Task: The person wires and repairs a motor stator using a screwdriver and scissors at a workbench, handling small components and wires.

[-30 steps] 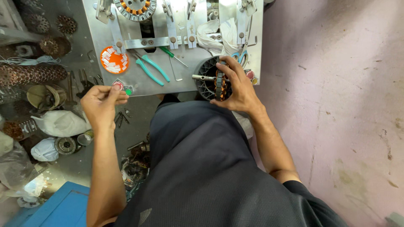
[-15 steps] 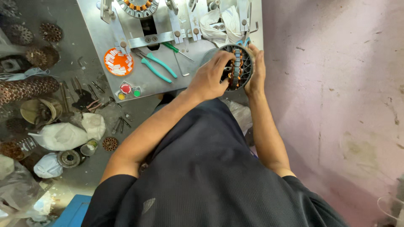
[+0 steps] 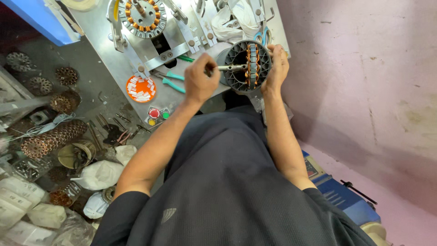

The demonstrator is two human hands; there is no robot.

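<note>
Holding: right hand (image 3: 276, 67) grips the round motor stator (image 3: 248, 66) at its rim, just above the table (image 3: 114, 64) edge
Tool: left hand (image 3: 199, 83) closes on a metal rod (image 3: 231, 67) at its centre
Advice: stator steady, rod square

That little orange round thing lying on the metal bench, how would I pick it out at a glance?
Start at the grey metal workbench at the top of the view. Left of the left hand and the green-handled pliers, near the bench's front edge, lies a small orange dish. It is the only flat orange disc there, filled with little white slips, unlike the red and green buttons below it.
</note>
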